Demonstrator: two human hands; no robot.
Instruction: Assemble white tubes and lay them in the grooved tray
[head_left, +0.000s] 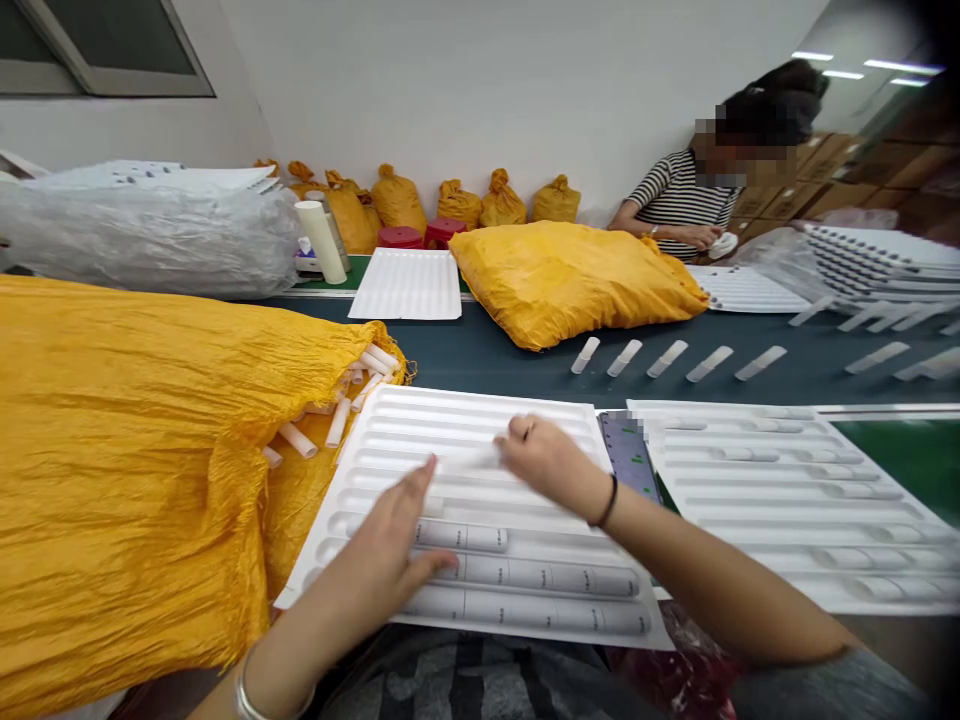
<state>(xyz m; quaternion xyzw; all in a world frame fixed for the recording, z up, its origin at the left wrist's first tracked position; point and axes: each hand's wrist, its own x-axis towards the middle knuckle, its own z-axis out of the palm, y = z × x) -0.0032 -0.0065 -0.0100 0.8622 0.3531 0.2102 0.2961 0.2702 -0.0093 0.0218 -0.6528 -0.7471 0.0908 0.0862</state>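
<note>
In front of me lies a white grooved tray [480, 415]. Its lower grooves hold white tubes with small dark print, one row of printed tubes [547, 577] showing clearly near my body. My right hand [551, 462] is closed on the end of a slim white tube [471, 461], smeared by motion, above the tray's middle. The tube's other end comes close to my left index fingertip; I cannot tell whether they touch. My left hand [390, 535] has its fingers stretched and thumb apart, over the tray's left side, partly hiding the printed tubes beneath.
An open yellow sack [135, 450] at left spills white tubes [298, 440]. A second tray [720, 510] with clear tubes lies right. Beyond, a dark belt [480, 360] carries upright translucent tubes and a full yellow sack [577, 280]. A person [686, 205] works across at right.
</note>
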